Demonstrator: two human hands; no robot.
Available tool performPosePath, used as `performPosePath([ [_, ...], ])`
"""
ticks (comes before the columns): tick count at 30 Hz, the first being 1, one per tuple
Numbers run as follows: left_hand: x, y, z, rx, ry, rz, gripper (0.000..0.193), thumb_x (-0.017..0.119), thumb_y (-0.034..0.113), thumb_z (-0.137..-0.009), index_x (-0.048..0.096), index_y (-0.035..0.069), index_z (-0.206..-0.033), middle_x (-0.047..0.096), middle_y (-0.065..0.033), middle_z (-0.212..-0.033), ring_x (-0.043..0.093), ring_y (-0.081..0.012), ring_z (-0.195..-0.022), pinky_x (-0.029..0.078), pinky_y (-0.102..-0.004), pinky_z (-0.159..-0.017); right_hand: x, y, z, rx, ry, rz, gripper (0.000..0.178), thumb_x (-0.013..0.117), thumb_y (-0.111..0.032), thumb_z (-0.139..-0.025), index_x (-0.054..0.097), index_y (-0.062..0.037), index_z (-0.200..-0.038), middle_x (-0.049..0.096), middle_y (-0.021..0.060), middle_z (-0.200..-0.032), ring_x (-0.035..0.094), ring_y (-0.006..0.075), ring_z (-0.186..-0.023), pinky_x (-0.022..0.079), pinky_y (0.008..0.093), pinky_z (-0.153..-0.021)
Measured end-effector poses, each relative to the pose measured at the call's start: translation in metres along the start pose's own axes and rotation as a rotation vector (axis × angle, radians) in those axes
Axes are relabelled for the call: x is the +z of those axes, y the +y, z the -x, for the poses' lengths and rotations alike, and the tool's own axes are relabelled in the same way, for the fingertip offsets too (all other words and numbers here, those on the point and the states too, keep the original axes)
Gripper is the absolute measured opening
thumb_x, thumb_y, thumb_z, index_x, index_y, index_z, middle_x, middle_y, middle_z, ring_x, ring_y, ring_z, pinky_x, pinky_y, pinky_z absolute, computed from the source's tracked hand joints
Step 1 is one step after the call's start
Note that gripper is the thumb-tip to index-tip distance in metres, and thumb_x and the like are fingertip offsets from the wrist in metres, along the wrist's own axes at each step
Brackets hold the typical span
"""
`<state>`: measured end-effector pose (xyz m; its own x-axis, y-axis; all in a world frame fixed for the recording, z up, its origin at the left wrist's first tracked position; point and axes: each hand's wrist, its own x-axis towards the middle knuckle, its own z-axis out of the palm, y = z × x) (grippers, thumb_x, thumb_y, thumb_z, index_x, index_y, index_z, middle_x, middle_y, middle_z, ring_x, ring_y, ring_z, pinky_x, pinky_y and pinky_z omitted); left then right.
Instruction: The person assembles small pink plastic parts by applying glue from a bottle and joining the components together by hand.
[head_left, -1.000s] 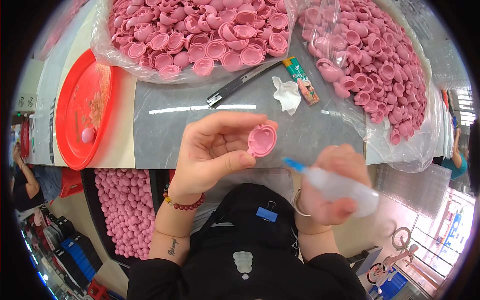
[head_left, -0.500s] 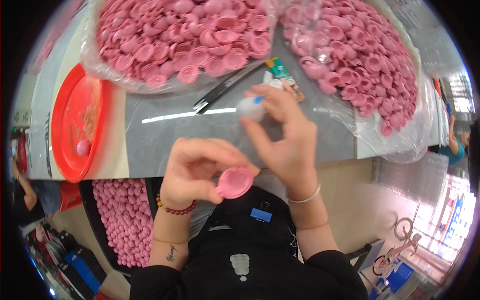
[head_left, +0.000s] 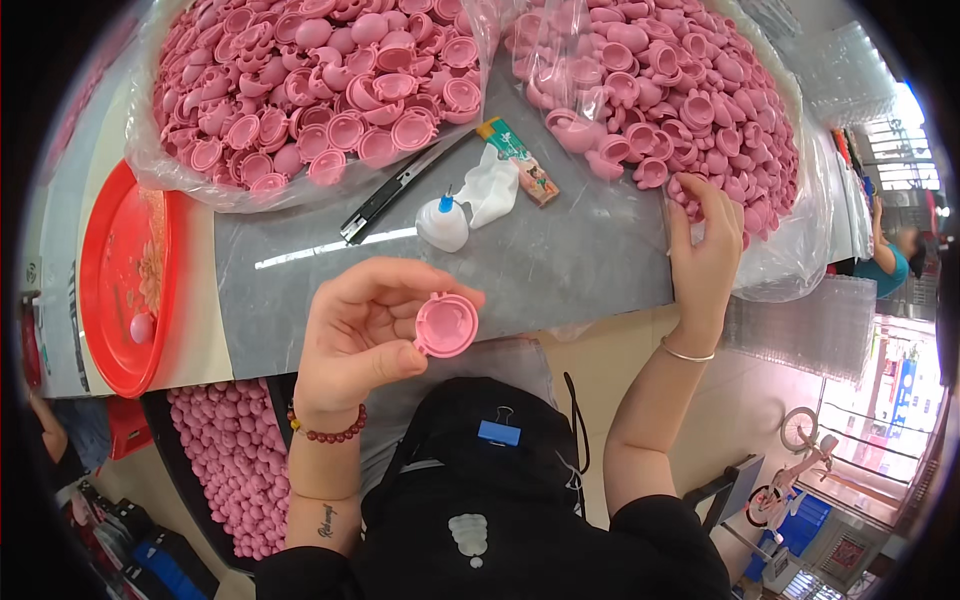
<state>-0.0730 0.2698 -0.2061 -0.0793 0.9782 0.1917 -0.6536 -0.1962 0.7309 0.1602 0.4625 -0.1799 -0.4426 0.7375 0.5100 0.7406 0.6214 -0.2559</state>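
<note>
My left hand [head_left: 350, 330] grips a round pink plastic half-shell [head_left: 447, 325] by its rim, hollow side up, with small tabs on its edge. My right hand [head_left: 708, 250] is at the near edge of the right-hand heap of pink half-shells [head_left: 690, 110], its thumb and fingers closed around a piece there. A small white squeeze bottle [head_left: 442, 228] with a blue neck and thin tip stands on the grey table [head_left: 560, 260], beyond my left hand. Beside it lie a crumpled white tissue [head_left: 490, 188], a green packet [head_left: 518, 160] and a black utility knife [head_left: 400, 190].
A plastic bag of pink half-shells [head_left: 330, 90] fills the table's far left. At the left edge sits a red tray [head_left: 100, 290] holding one pink ball [head_left: 142, 327]. Below the table, a black bin holds pink balls [head_left: 230, 470]. Other people are at both sides.
My right hand has let go of the squeeze bottle, now standing on the table, and has moved right to the heap. The left hand's half-shell is tilted more toward view.
</note>
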Motion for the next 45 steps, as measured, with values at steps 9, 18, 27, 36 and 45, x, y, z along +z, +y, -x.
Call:
performPosePath([
  [9, 0.009, 0.0, -0.004, -0.019, 0.156, -0.087, 0.049, 0.07, 0.015, -0.07, 0.044, -0.004, -0.106, 0.055, -0.0256, -0.1, 0.062, -0.0235, -0.08, 0.051, -0.0304, -0.072, -0.008, -0.045, 0.015, 0.076, -0.173, -0.729, 0.011, 0.046, 0.001, -0.081, 0.056, 0.0032, -0.082, 0.054, 0.0074, -0.073, 0.05, 0.0115, -0.069, 0.04, 0.0221, -0.063],
  [18, 0.009, 0.001, -0.003, -0.028, 0.168, -0.092, 0.049, 0.068, 0.015, -0.071, 0.044, -0.004, -0.109, 0.054, -0.025, -0.102, 0.061, -0.0228, -0.082, 0.051, -0.0307, -0.072, 0.021, -0.075, 0.019, -0.137, -0.14, -0.351, 0.011, 0.05, 0.002, -0.075, 0.055, 0.0008, -0.084, 0.052, 0.0085, -0.079, 0.049, 0.0157, -0.064, 0.039, 0.0252, -0.056],
  [27, 0.016, 0.005, -0.007, -0.024, 0.24, -0.152, 0.049, 0.067, 0.008, -0.071, 0.043, -0.006, -0.112, 0.055, -0.0217, -0.105, 0.059, -0.0197, -0.09, 0.048, -0.0291, -0.078, -0.004, -0.088, 0.029, -0.105, -0.346, -0.492, 0.028, 0.065, -0.002, -0.061, 0.059, -0.0021, -0.088, 0.055, 0.0069, -0.084, 0.051, 0.0151, -0.069, 0.039, 0.023, -0.054],
  [36, 0.02, 0.002, -0.004, -0.073, 0.23, -0.183, 0.037, 0.059, -0.009, -0.073, 0.05, -0.008, -0.108, 0.056, -0.0151, -0.105, 0.058, -0.0171, -0.09, 0.049, -0.027, -0.078, 0.012, -0.108, 0.032, -0.268, -0.202, -0.91, 0.035, 0.072, -0.012, -0.063, 0.059, 0.0057, -0.091, 0.057, 0.0117, -0.087, 0.053, 0.0191, -0.076, 0.043, 0.0257, -0.064],
  [45, 0.019, -0.001, -0.004, -0.002, 0.211, -0.317, 0.036, 0.06, -0.011, -0.07, 0.053, -0.008, -0.105, 0.057, -0.0143, -0.103, 0.057, -0.0171, -0.091, 0.048, -0.028, -0.081, 0.02, -0.107, 0.039, -0.347, -0.114, -0.818, 0.034, 0.073, -0.015, -0.062, 0.063, 0.0005, -0.09, 0.056, 0.0109, -0.089, 0.052, 0.02, -0.075, 0.043, 0.0256, -0.063],
])
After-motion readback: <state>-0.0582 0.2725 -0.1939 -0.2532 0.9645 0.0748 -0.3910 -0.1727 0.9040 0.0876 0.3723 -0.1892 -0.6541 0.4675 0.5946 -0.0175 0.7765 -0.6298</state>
